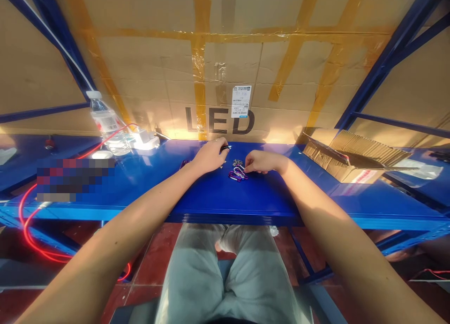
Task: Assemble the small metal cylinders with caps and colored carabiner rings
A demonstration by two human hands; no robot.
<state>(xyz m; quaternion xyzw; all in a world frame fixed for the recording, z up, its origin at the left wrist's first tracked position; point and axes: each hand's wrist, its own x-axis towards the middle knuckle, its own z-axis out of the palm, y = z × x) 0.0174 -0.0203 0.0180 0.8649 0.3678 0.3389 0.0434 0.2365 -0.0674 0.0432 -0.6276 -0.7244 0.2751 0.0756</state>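
Red cable (26, 221) looping down at far left, below the edge of the blue shelf (211, 197). Further in, upright at the back of the shelf, clear water bottle (107, 124) with a white cap, and just beside it to the right a white plug block (144, 139), up against the cardboard wall (316, 56). Now to the middle: left hand (210, 157), knuckles up, fingers curled in, pinching a small dark piece (226, 147) at the fingertips, near the back of the shelf. Too small to name any closer. Just right of that, a little scatter of silvery metal bits (237, 162) on the blue surface, and in front of them a small heap of purple clips (237, 175), right between the two hands. Then right hand (262, 163), down on the shelf, fingers drawn together and tipped at the heap's right edge, touching it; cannot tell whether gripping a clip or only resting there. Over at far right, well apart from both hands, open cardboard box (351, 162) on the same shelf, flaps spread.
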